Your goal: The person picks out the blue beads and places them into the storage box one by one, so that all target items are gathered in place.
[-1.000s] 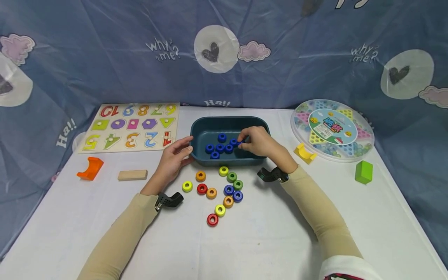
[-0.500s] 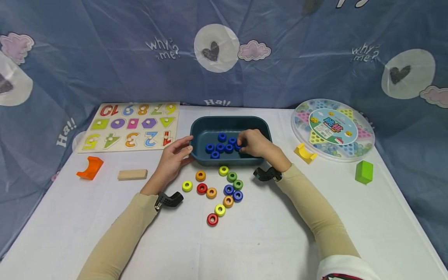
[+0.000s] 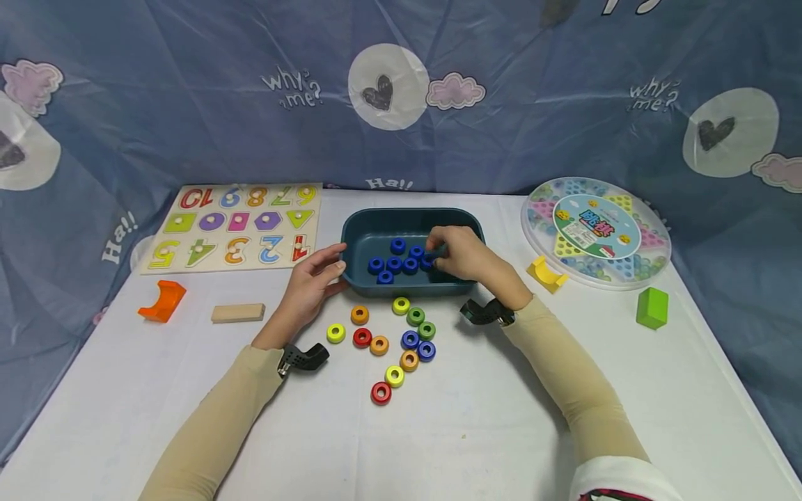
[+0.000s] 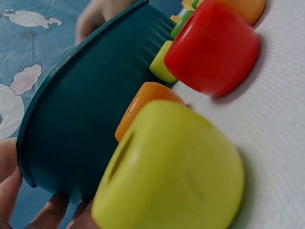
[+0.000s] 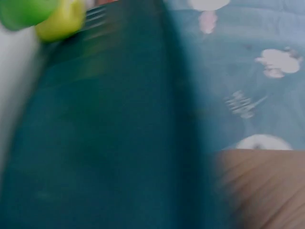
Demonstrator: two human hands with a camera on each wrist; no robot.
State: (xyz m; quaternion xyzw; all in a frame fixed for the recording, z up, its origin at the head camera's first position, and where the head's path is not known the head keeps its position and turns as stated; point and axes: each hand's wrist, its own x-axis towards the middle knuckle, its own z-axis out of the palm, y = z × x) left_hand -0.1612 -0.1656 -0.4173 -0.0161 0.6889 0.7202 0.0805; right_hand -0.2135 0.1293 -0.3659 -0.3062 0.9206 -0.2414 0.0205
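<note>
A dark teal tray [image 3: 363, 278] with rounded corners stands at the far middle of the table, several blue rings [image 3: 393, 264] lying inside. My left hand [image 3: 313, 278] grips its left end, thumb and fingers at the rim [image 4: 27, 119]. My right hand [image 3: 462, 254] reaches over the near side into the tray, fingers bent, fingertips right beside the rightmost blue ring [image 3: 427, 262]. I cannot tell whether they pinch it. The right wrist view is blurred, mostly showing the tray's outer wall [image 5: 109, 133] and part of the hand [image 5: 267, 191].
Red [image 3: 381, 393], yellow [image 3: 335, 332], orange, green and blue rings lie in front of the tray. A number puzzle board [image 3: 250, 261] and wooden strip [image 3: 238, 313] are left, near an orange arch [image 3: 163, 301]. Right are a round game box [image 3: 595, 223], yellow arch [image 3: 546, 274] and green block [image 3: 652, 308].
My right hand dipped towards the near side of the tray, then rose slightly back. The rightmost blue ring now shows lower beside the fingertips. The left hand has stayed put.
</note>
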